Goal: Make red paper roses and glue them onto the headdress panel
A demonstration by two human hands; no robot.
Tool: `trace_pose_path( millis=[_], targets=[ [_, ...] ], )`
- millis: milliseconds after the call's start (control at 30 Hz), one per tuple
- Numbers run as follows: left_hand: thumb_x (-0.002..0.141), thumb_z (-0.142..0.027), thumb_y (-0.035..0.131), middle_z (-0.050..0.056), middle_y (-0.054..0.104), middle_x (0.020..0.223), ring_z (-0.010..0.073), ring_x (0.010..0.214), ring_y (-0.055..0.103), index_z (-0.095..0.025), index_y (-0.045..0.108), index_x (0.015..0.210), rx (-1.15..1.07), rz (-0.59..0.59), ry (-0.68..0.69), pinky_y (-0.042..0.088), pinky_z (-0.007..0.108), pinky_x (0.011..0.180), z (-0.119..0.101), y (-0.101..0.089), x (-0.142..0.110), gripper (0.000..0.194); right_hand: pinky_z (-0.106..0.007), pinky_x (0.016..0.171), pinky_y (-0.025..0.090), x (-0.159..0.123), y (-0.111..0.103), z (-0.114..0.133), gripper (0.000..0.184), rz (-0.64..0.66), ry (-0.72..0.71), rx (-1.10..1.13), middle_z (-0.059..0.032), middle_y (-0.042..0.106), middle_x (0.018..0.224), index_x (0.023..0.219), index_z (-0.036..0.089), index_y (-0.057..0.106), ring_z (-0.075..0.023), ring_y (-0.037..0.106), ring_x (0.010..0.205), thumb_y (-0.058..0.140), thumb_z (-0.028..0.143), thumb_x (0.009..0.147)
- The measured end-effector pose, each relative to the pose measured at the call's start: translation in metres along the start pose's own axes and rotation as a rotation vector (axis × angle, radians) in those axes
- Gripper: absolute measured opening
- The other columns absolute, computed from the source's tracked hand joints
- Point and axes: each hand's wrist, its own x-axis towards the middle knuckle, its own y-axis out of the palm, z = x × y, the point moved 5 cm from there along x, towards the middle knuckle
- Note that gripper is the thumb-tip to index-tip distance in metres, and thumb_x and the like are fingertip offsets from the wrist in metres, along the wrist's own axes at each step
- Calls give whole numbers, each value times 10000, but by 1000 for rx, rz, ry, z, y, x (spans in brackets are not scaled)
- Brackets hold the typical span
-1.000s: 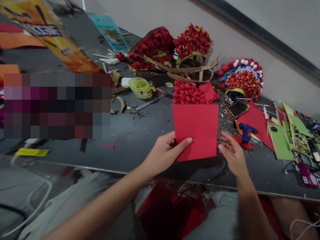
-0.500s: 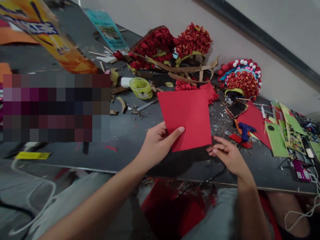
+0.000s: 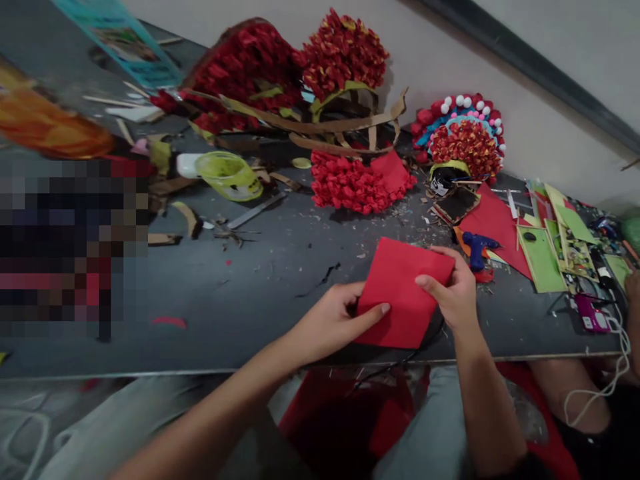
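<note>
At far left, a blurred orange-and-yellow plastic packet (image 3: 50, 117) shows no readable brand; beside it, a turquoise printed card (image 3: 117, 37) carries a picture and lettering too indistinct to make out. A translucent yellow-green plastic tub (image 3: 233, 177) sits on the dark grey bench (image 3: 260, 287), its dark markings illegible. Near the bench's front edge, the left hand (image 3: 343, 323) pinches a flat red paper sheet (image 3: 397, 277) at its left side, thumb on top; the right hand (image 3: 457, 290) pinches its upper right, thumb on the face. The step appears to be positioning the sheet; the next move seems to call for two firm, crease-free grips. At right, a blue plastic glue gun (image 3: 477, 247) and a purple-and-white device (image 3: 591, 313) show no legible names.
</note>
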Motion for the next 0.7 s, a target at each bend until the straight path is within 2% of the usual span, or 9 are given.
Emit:
trace_pose_path(
  millis=[133,233,300,400,433,533,600,700],
  targets=[
    [803,-367,553,14,622,665,115,570,526,-123,645,712,142,71,55,449,190,541,0,12,-4,276,-321,767,508,-6,-2,8,364,-125,-52,-93,-25,690,897,860,218,653,-173,624,799,781,426,589],
    [802,-396,545,13,594,650,119,582,513,-116,626,697,185,58,71,448,198,560,2,17,-6,310,-293,681,493,-7,2,7,255,-129,-40,-87,-9,672,711,725,206,675,-150,602,672,690,459,695],
    [814,-434,518,17,589,667,123,591,508,-119,617,726,137,-5,40,447,202,555,4,15,-6,342,-279,647,476,-7,4,4,304,-105,-28,-50,-11,661,660,698,205,690,-146,596,652,604,487,769],
    [819,-484,480,1,531,603,107,528,443,-133,560,676,64,-138,-36,407,190,485,6,8,-6,387,-282,688,470,-6,4,1,441,-102,-32,39,-28,679,704,706,206,699,-150,614,714,443,532,857],
    [813,-499,480,-2,514,586,104,515,424,-137,546,665,51,-175,-53,394,188,467,6,5,-5,397,-283,700,470,-5,4,1,430,-93,-40,67,-29,685,739,741,208,699,-151,616,734,449,540,851],
    [787,-528,505,8,528,604,110,531,427,-134,560,692,45,-219,-53,388,188,458,5,1,-4,409,-263,652,466,-4,9,0,324,26,-14,71,-7,675,773,844,206,678,-143,593,698,654,504,720],
    [781,-533,511,11,532,608,115,545,433,-134,560,680,67,-221,-40,392,190,468,4,-1,-3,415,-235,552,421,-3,11,-3,309,64,25,6,20,611,636,746,187,655,-113,525,576,686,490,694],
    [790,-534,498,1,493,584,110,539,409,-144,517,627,85,-225,-34,384,191,468,4,-2,-4,424,-230,500,368,0,2,-8,471,-73,17,-23,28,490,495,554,174,564,-94,447,494,524,574,800]
  ],
)
